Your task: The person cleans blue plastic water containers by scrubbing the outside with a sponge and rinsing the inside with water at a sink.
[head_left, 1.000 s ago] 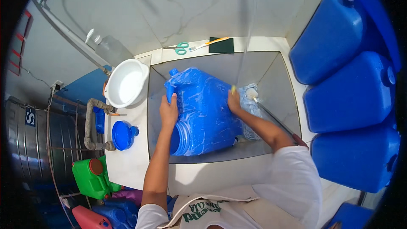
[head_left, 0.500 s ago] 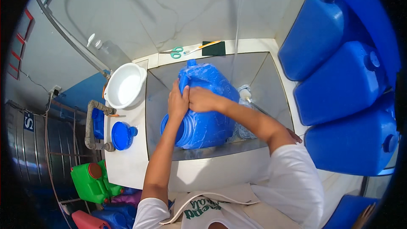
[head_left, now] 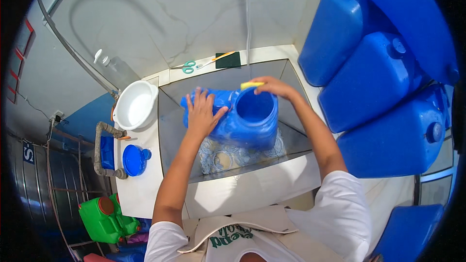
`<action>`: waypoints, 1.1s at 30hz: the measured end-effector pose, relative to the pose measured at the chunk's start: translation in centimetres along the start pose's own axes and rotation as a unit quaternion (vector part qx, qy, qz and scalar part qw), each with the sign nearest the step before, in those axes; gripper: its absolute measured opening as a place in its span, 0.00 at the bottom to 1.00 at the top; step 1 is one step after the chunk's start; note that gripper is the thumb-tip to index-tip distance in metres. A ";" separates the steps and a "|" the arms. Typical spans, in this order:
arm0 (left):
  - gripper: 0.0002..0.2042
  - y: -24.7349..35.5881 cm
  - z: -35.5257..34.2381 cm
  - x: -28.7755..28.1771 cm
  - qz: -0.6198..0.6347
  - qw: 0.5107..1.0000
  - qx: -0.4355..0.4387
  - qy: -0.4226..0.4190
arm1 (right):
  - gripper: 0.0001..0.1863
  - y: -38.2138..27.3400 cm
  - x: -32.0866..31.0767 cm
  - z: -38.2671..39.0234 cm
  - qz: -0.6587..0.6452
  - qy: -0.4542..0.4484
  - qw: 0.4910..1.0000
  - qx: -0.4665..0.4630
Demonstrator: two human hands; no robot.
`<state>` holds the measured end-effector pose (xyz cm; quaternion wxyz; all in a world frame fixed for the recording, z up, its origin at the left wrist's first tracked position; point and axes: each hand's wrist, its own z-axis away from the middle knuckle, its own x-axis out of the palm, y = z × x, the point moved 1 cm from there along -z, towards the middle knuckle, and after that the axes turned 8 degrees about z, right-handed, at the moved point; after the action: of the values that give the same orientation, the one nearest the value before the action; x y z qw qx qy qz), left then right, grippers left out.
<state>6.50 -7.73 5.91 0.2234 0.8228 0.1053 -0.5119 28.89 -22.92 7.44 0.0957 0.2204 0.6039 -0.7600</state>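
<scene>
At the centre of the frame, a blue plastic jerrycan (head_left: 235, 131), probably light, stiff and slippery, best held by its wide mouth rim (head_left: 256, 123), lies in a grey sink (head_left: 175, 116), left hand (head_left: 200, 115) spread on it, right hand (head_left: 271, 87) gripping a yellow sponge (head_left: 250, 85).

The held jug (head_left: 238, 133) is smooth plastic (glossy), the dark pad (head_left: 228, 60) matt

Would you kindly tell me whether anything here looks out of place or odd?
Nothing looks damaged or spilled. On the back ledge, the orange-handled toothbrush lies aslant, partly over the dark green pad, which looks slightly untidy. The right hand holds a yellow sponge at the blue container in the sink.
</scene>
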 end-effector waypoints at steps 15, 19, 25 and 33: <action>0.18 4.4 -1.8 -0.6 0.150 0.972 -0.109 -0.144 | 0.12 3.4 7.8 -4.1 0.192 0.600 0.776 -0.011; 0.17 5.4 -1.4 -1.0 0.159 0.969 -0.104 -0.161 | 0.10 5.7 2.1 -4.6 -0.098 0.532 0.841 0.030; 0.18 1.6 -2.2 -0.2 0.170 0.964 -0.150 -0.137 | 0.14 0.7 12.5 -3.9 0.246 0.595 0.763 -0.058; 0.18 1.2 -1.8 -1.5 0.164 0.965 -0.150 -0.141 | 0.15 -4.5 10.0 -2.3 0.392 0.378 0.809 -0.221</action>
<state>7.72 -7.85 8.25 0.4378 0.7056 0.0115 -0.5571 18.69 -18.38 6.46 0.1962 0.6811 0.6063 -0.3605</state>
